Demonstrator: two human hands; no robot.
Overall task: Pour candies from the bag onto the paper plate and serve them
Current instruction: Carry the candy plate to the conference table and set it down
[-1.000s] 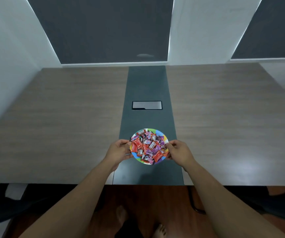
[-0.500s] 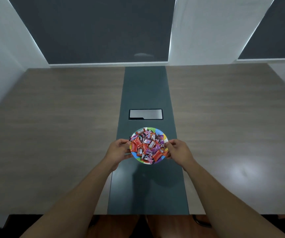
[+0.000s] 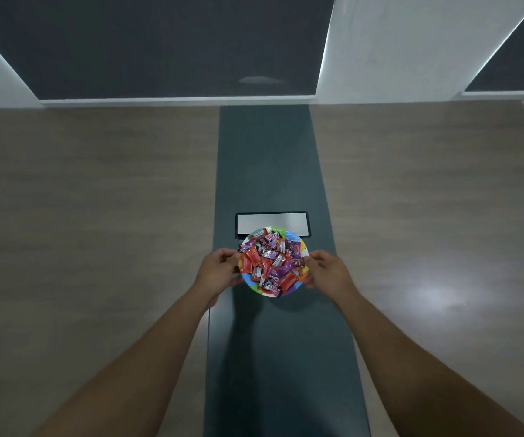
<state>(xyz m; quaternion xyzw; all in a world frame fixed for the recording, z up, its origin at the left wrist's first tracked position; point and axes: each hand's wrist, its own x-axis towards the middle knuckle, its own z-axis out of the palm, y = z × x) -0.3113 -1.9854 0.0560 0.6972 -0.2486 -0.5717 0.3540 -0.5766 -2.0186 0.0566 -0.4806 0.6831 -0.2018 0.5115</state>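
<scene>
While both arms are stretched up from the bottom of the frame, the left hand (image 3: 219, 270) is seen pinching the left rim of the paper plate (image 3: 246, 277). At frame centre, the plate is heaped with red and purple candies (image 3: 271, 263) above the table's (image 3: 96, 216) dark middle strip (image 3: 270, 171), overlapping a silver panel (image 3: 289, 223). Its right rim is pinched by the right hand (image 3: 326, 270).

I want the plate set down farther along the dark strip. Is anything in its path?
Only the flush metal panel just beyond the plate, held between left hand and right hand. Nothing else shows.
</scene>
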